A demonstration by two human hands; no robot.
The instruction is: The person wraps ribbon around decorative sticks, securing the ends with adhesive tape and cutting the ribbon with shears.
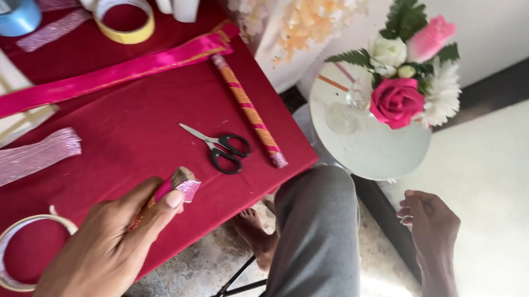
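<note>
My left hand (98, 259) is closed around a short stick (179, 183) partly wrapped in pink ribbon, its brown, glittery end poking out past my thumb above the red cloth table (132, 125). Black-handled scissors (224, 148) lie just beyond it, shut. Next to them rests a long stick wrapped in orange and pink stripes (249, 109). My right hand (431, 225) hangs low at the right over the pale floor with fingers loosely curled, holding nothing.
A long pink ribbon (79, 84) crosses the table. Tape rolls lie at the near left (26, 251) and the far edge (123, 16), plus a glitter strip (27, 158). A round white board (373, 144) with artificial flowers (398, 100) stands right of the table. My grey-trousered knee (319, 230) is below.
</note>
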